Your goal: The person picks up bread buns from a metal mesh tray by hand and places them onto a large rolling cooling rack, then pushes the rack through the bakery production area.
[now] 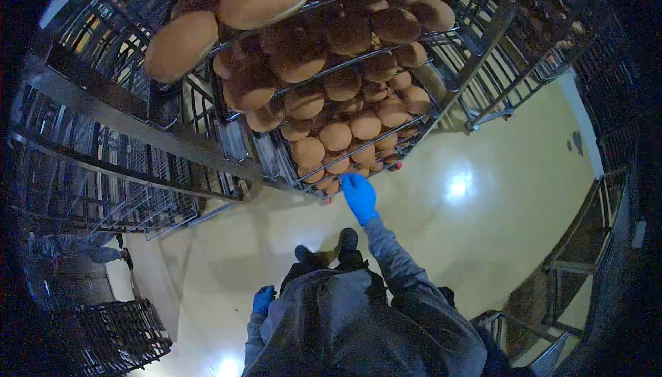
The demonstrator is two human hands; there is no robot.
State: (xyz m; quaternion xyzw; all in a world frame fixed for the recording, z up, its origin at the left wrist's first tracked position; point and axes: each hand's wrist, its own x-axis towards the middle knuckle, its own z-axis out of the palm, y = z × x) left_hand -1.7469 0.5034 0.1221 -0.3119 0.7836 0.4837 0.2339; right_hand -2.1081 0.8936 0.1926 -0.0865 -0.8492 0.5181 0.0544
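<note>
A tall metal rack (265, 151) stands in front of me, its wire shelves filled with rounded brown bread loaves (336, 136). My right hand (360, 199), in a blue glove, reaches forward to the front edge of a low shelf. Its fingers are bent closed at the wire there, and the fingertips are partly hidden. By my left side hangs my left hand (263, 300), also gloved in blue. Its fingers are curled in, and I see nothing held in them. Larger-looking loaves (263, 0) on the upper shelves jut slightly past the wire edge.
More metal racks (131, 191) stand on the left, and others (496, 67) on the right. A dark metal frame (562, 267) is at the lower right. Another person (89, 247) is at the far left. Pale floor (476, 198) shines under the lights.
</note>
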